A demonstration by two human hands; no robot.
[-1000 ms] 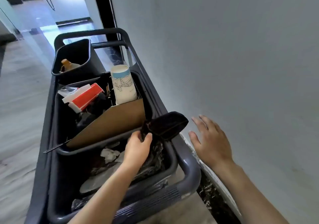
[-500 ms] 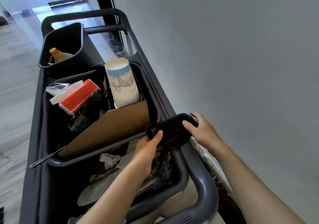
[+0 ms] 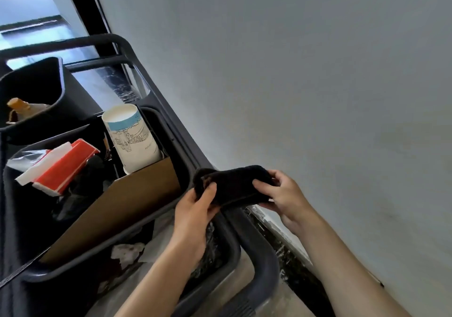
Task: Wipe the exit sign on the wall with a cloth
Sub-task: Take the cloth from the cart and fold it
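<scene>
A person standing beside a dark service cart [image 3: 259, 265] holds one folded black cloth [image 3: 232, 186] in both hands, low and right of centre in the frame, just above the cart's right-hand rail and close to a pale grey wall [image 3: 318, 84] that fills the upper right. The left hand [image 3: 195, 206] grips the cloth's left end, thumb on top and the other fingers curled beneath it. The right hand [image 3: 281, 194] pinches the cloth's right end, thumb pressed on its near face and fingertips wrapped over the far edge. The cloth spans the gap between the two hands, roughly level, and touches nothing else that can be made out.

On the cart, at centre left, sits one dark bin [image 3: 181, 170] holding a single tall white paper cup [image 3: 132, 138] with a blue band and a line drawing of a bridge; a short line of print on the cup is too small to read. Beside the cup lean one brown cardboard sheet [image 3: 127, 201] and one red-and-white box [image 3: 61, 167], which shows no legible writing. A second dark container [image 3: 61, 89], at upper left, holds one bottle with an orange-brown cap [image 3: 17, 104]. A third tub [image 3: 232, 250], at bottom centre under the left forearm, contains crumpled white paper [image 3: 127, 250] and clear plastic. A black door frame [image 3: 83, 6] rises at top left, with glossy floor beyond it.
</scene>
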